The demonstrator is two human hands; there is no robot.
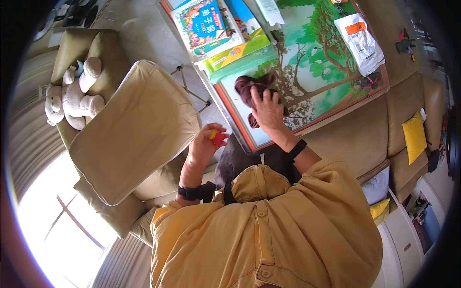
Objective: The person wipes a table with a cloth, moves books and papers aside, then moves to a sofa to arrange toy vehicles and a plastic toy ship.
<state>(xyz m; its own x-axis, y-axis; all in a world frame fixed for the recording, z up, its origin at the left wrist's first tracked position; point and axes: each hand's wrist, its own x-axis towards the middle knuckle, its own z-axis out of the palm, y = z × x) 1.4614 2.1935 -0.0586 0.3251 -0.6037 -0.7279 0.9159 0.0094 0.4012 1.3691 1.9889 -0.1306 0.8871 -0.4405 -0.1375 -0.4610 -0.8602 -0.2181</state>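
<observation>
Left hand (202, 146), left of frame centre, curled round small red-and-yellow object (218, 138), kind unclear. Right hand (269, 113), well apart at upper centre, fingers spread on dark maroon cloth (245, 88) lying on picture-topped table (331, 62).

Two hands (268, 113), two wristbands (297, 149), one maroon cloth (246, 88), one pouch (360, 45), two yellow cushions (414, 138).

A sofa (357, 132), 2 yellow cushions (414, 137) and a grey plush toy (73, 103) show a home.
</observation>
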